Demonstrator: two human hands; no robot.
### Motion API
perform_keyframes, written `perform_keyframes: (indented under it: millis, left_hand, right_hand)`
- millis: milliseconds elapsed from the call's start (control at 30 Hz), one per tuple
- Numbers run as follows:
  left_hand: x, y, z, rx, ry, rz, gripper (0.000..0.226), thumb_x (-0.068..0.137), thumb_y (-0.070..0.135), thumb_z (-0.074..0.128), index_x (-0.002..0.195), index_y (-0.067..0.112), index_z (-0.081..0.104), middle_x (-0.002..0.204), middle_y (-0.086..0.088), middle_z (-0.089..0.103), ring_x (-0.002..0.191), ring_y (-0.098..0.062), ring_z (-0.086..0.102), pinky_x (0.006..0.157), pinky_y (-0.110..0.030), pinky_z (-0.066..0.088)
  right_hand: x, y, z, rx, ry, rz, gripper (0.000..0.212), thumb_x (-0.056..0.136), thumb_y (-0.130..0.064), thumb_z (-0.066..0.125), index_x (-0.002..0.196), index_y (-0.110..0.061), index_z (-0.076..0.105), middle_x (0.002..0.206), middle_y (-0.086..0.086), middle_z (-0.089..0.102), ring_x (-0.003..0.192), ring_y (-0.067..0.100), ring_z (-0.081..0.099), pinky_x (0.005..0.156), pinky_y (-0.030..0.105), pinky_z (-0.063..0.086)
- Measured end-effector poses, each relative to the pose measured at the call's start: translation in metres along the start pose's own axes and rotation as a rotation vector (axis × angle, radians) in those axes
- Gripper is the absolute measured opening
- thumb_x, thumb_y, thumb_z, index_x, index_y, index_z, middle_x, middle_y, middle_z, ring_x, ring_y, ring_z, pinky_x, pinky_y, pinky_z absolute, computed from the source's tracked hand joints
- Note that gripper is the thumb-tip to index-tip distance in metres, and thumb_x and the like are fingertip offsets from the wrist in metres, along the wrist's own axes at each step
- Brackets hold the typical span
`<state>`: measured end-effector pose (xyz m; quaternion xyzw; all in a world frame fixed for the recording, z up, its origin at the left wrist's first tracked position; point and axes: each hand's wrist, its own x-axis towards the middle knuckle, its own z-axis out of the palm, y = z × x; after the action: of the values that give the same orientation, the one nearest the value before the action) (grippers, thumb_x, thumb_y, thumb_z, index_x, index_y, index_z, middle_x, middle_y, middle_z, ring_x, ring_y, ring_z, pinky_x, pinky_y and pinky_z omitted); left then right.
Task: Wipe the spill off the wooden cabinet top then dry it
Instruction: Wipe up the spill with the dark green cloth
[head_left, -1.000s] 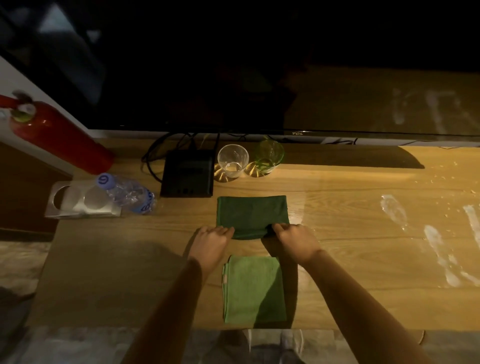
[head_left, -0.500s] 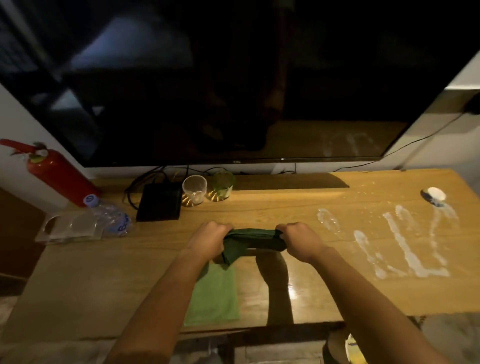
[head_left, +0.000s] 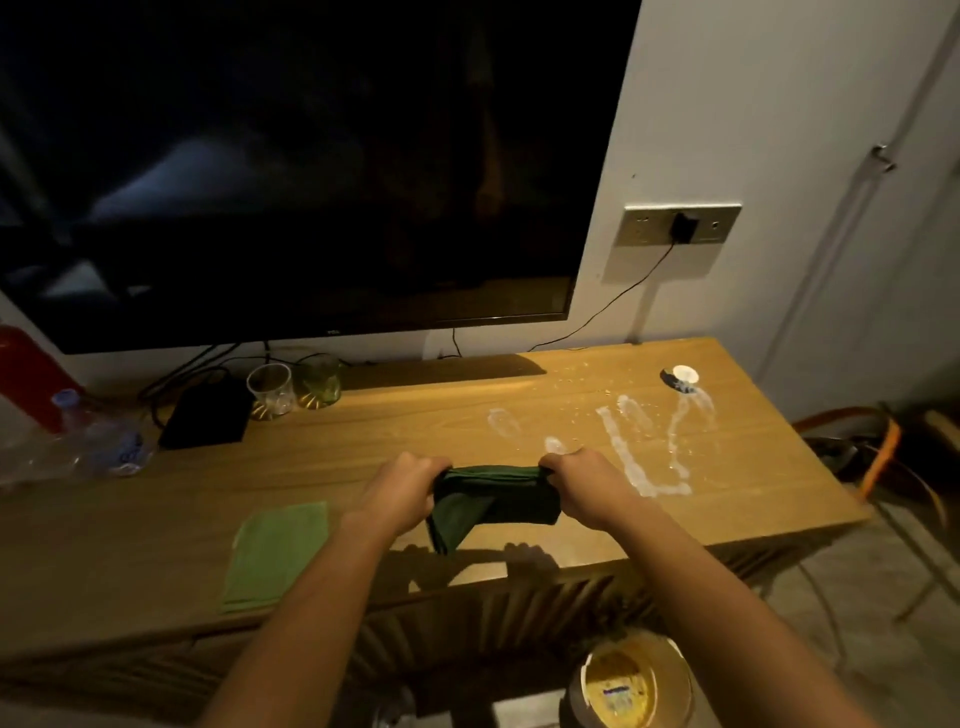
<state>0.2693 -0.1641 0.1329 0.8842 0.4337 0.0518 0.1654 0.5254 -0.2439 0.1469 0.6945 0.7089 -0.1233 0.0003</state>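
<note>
Gripping a dark green cloth (head_left: 493, 499) at its two ends, the left hand (head_left: 402, 488) and right hand (head_left: 584, 480) are both curled into fists around the fabric, holding it bunched and lifted above the wooden cabinet top (head_left: 363, 447), near the middle of the front edge; a loose corner hangs down between the hands. White streaks of the spill (head_left: 631, 447) lie on the wood toward the right end, just beyond the right hand, running up to a small white-and-dark cap (head_left: 680, 376) near the back right corner. A lighter green cloth (head_left: 275, 553) lies flat by the front edge, left of the left forearm. Along the back edge, under the television (head_left: 291, 166), stand a clear glass (head_left: 270, 387) and a green glass (head_left: 319, 382) side by side, with a black box (head_left: 208, 418) to their left and a plastic bottle (head_left: 104, 441) lying toward the left end.
</note>
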Motion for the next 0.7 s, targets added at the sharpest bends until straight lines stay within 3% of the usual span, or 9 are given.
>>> perform_keyframes:
  millis: [167,267,367,533,700]
  left_hand:
    - [0.02,0.042,0.002,0.025,0.019,0.046,0.027,0.086,0.02,0.07,0.109,0.032,0.063,0.095,0.009,0.068,0.086,-0.009,0.062,0.074,-0.032,0.057]
    - [0.046,0.054,-0.001,0.044,0.024,0.062,0.028,0.086,0.018,0.068,0.111,0.03,0.063,0.096,0.007,0.068,0.087,-0.012,0.063,0.074,-0.035,0.057]
    - [0.076,0.055,-0.001,0.046,0.038,0.048,0.028,0.086,0.018,0.069,0.111,0.03,0.063,0.095,0.006,0.068,0.086,-0.013,0.063,0.072,-0.036,0.058]
    - [0.141,0.042,0.006,-0.051,0.075,-0.023,0.032,0.089,0.024,0.068,0.117,0.035,0.061,0.098,0.009,0.068,0.088,-0.01,0.063,0.073,-0.035,0.058]
    - [0.232,0.011,0.029,-0.209,0.277,-0.257,0.033,0.094,0.023,0.061,0.124,0.037,0.063,0.106,0.008,0.07,0.09,-0.01,0.062,0.071,-0.03,0.054]
  right_hand:
    - [-0.021,0.038,-0.01,0.025,0.025,0.037,0.024,0.092,-0.017,0.057,0.115,-0.021,0.06,0.099,0.006,0.068,0.086,0.024,0.061,0.072,0.036,0.055]
    - [-0.016,0.058,-0.016,0.043,0.056,0.064,0.02,0.093,-0.019,0.057,0.112,-0.024,0.059,0.09,0.001,0.066,0.076,0.017,0.059,0.06,0.027,0.048]
    - [0.001,0.075,-0.022,0.033,0.08,0.067,0.019,0.092,-0.02,0.058,0.111,-0.025,0.058,0.09,-0.002,0.066,0.075,0.015,0.059,0.06,0.027,0.05]
    - [0.058,0.104,-0.031,0.077,0.091,0.108,0.025,0.09,-0.018,0.064,0.114,-0.023,0.058,0.098,0.0,0.066,0.085,0.017,0.061,0.07,0.031,0.056]
    - [0.164,0.128,-0.031,0.269,0.134,0.245,0.037,0.088,-0.015,0.066,0.123,-0.022,0.054,0.105,0.004,0.066,0.093,0.02,0.062,0.071,0.03,0.054]
